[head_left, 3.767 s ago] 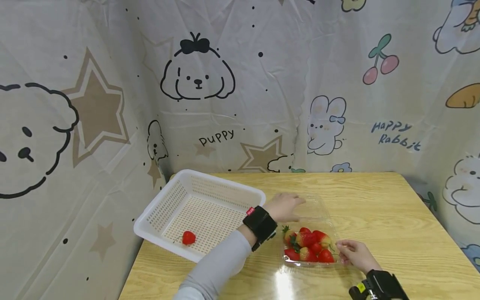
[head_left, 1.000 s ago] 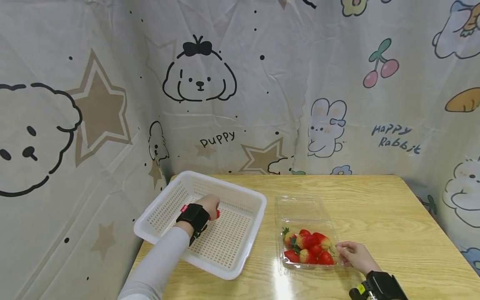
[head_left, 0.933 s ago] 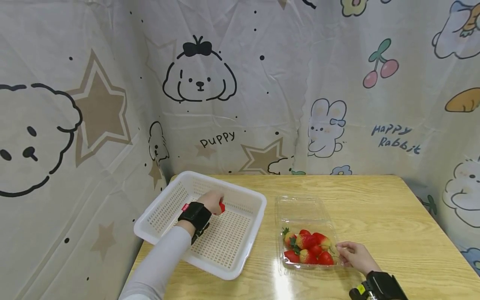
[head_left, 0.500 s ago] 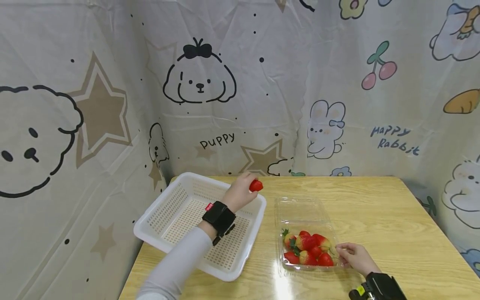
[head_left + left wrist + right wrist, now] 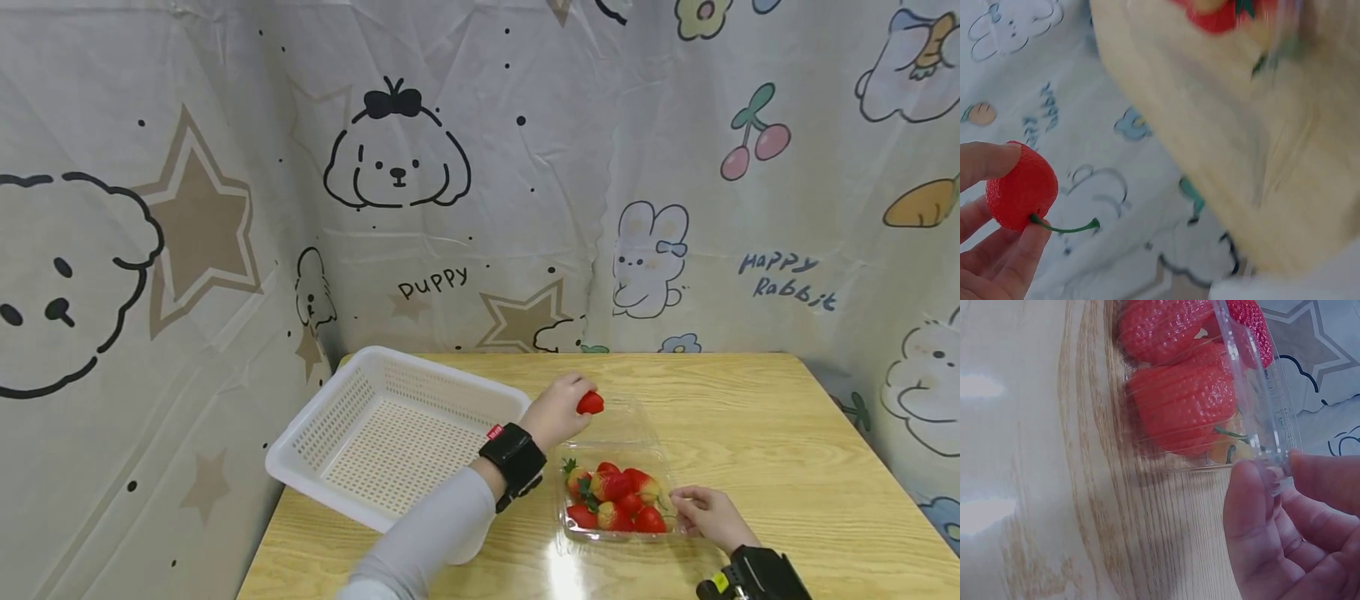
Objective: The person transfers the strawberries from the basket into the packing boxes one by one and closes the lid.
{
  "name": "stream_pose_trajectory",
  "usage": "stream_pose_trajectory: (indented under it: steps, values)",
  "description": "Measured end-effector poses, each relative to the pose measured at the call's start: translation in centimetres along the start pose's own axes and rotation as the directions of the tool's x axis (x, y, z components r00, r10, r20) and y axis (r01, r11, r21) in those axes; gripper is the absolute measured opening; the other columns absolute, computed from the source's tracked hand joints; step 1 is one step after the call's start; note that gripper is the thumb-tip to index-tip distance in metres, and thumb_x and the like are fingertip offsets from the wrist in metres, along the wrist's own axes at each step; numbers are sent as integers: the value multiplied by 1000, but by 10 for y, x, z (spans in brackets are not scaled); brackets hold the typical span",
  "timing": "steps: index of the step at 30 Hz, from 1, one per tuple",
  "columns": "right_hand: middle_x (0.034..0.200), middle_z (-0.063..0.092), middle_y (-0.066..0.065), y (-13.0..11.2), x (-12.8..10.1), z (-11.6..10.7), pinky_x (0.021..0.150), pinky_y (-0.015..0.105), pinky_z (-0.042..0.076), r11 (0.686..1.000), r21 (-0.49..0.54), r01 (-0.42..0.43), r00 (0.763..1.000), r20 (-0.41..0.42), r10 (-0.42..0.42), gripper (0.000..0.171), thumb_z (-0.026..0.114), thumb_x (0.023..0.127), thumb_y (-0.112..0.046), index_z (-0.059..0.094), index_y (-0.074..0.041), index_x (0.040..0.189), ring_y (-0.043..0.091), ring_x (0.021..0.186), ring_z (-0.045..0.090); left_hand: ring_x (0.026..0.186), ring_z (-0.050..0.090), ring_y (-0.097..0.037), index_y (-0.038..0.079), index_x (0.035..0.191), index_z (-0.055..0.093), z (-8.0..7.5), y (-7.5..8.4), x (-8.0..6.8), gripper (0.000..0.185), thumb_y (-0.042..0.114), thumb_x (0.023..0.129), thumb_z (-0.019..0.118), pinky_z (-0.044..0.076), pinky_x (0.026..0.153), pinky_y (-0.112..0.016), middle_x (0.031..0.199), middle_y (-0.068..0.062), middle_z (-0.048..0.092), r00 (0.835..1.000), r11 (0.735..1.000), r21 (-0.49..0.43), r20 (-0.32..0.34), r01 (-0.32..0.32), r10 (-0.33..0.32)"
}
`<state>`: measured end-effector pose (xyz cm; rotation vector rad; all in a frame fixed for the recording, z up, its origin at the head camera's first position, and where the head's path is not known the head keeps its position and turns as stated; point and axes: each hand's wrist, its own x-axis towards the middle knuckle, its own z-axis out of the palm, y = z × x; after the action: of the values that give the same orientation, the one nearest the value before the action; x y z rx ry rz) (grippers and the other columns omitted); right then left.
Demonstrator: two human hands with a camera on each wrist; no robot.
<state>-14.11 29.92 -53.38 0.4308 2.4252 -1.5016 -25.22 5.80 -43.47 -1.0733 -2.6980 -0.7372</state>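
My left hand (image 5: 557, 413) pinches a red strawberry (image 5: 1024, 185) between thumb and fingers; a thin curved green stem hangs from it. This hand is raised over the back left part of a clear plastic box (image 5: 618, 536), whose lid is folded back behind it. Several red and yellowish strawberries (image 5: 611, 485) fill the box, some with green leaves. At its front right corner, my right hand (image 5: 715, 514) grips the plastic rim between thumb and fingertips, plain in the right wrist view. Part of the lid lies hidden behind the left hand.
A white perforated basket (image 5: 442, 372) stands to the left on the wooden table (image 5: 787, 433), its right side partly covered by my left forearm. A printed curtain (image 5: 465, 150) hangs behind and at both sides of the table.
My left hand has reached into the basket, taken up the single strawberry there, and carried it right to the plastic box. The right hand stays on the box's corner.
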Motion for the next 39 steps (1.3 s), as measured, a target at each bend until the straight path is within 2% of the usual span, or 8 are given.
stream_pose_trajectory:
  steps: [6,11,16,25,34,39]
  values:
    - [75,59,8,1,1,0,62,34,52,1000,0,6,1000,-3,-6,31,48,93,-6,49,17,113,17,67,55,86,55,-11,7,111,62,36,14,5,34,10,78,69,44,71,-12,99,-2,57,998,999,38,69,-11,8]
    - [76,59,8,1,1,1,62,34,52,1000,16,1,1000,-6,0,31,48,93,-7,50,17,113,17,67,55,85,54,-8,11,111,63,64,22,2,33,14,78,70,42,69,-9,98,1,57,992,995,94,126,-14,2]
    - [76,59,8,4,1,1,63,34,52,1000,15,9,1000,-3,-9,33,49,94,-9,50,17,113,17,68,56,85,55,-6,13,110,64,83,25,-4,32,18,78,71,42,70,-10,98,3,58,989,993,119,148,-8,-10]
    - [77,59,7,6,2,0,62,33,52,1000,-1,7,1000,-8,-7,34,50,94,-11,50,16,114,18,69,57,89,55,-11,14,111,65,100,23,-13,34,20,78,72,44,73,-14,97,1,58,988,985,173,156,-12,-15]
    - [75,58,7,8,3,2,61,33,52,1000,5,11,1000,-10,-11,34,50,94,-11,50,17,113,17,67,55,90,53,-12,16,109,66,107,26,-13,33,23,77,72,43,76,-16,98,2,58,990,964,264,141,-34,-4]
    - [75,58,7,9,3,2,61,33,52,1000,-5,11,1000,-13,-11,35,50,93,-13,50,16,113,17,67,56,90,52,-12,18,108,66,110,30,-13,31,27,79,70,42,79,-16,101,3,57,989,943,327,149,-66,17]
